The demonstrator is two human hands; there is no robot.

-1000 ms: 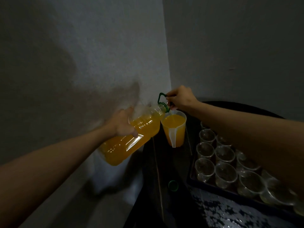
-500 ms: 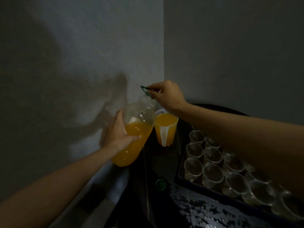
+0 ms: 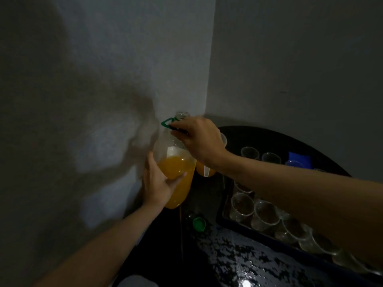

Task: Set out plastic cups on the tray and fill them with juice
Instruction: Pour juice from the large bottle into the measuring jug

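Observation:
A big clear juice bottle [image 3: 176, 172], about half full of orange juice, stands nearly upright at the table's left edge, its mouth uncapped. My left hand [image 3: 158, 183] grips its lower body. My right hand [image 3: 199, 139] holds the green carry handle [image 3: 166, 123] at its neck. Behind my right wrist stands a measuring jug [image 3: 205, 171] filled with orange juice, mostly hidden. Several empty clear plastic cups [image 3: 265, 214] stand in rows on a dark tray [image 3: 222, 208] to the right, partly covered by my right forearm.
A green bottle cap [image 3: 199, 223] lies on the dark round table [image 3: 248, 264] in front of the bottle. Two walls meet in a corner just behind the table. A blue object [image 3: 298, 157] sits at the far right of the table.
The bottle has swung from a tilted pouring position over the jug back to nearly upright. Both hands have kept their grip on it.

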